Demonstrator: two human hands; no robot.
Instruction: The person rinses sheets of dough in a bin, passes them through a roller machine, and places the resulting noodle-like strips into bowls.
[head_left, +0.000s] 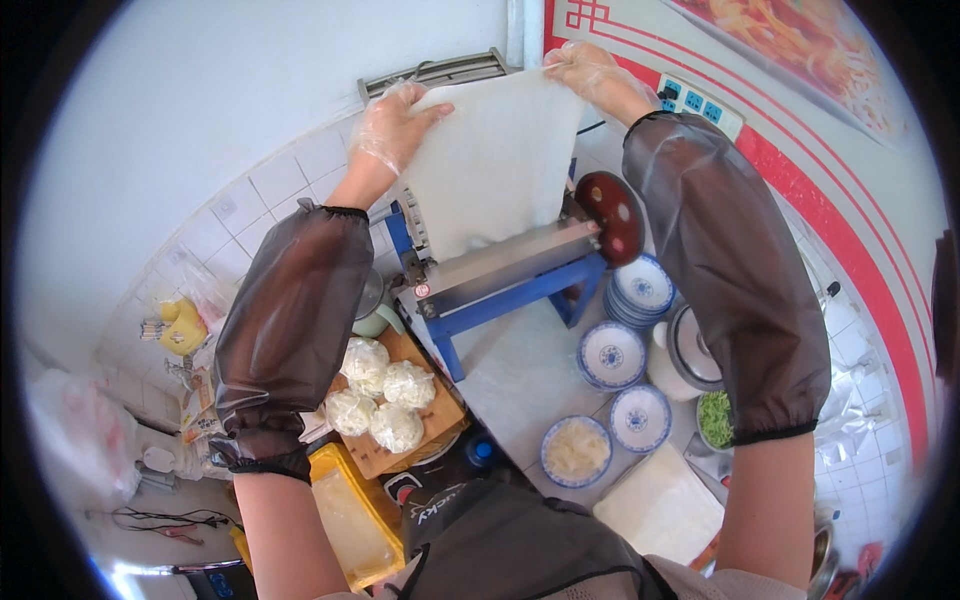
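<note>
A broad, pale sheet of what looks like dough (495, 157) hangs taut between my two hands. My left hand (391, 126), in a clear plastic glove, pinches its upper left corner with the thumb on top. At the upper right corner, my right hand (592, 75), gloved the same way, grips the edge. The sheet's lower end drops behind the metal bar of a tabletop roller machine (517, 262), where it is hidden. That machine stands on a blue metal frame (517, 296) and has a dark red round cover (609, 217) on its right side.
Stacked blue-and-white plates (641, 281) and a bowl of pale strips (576, 451) stand right of the machine. More flat sheets (660, 502) lie nearer me. Bagged noodle bundles (396, 427) rest on a wooden board (420, 349), beside a yellow tray (375, 517). A power strip (701, 105) is on the wall.
</note>
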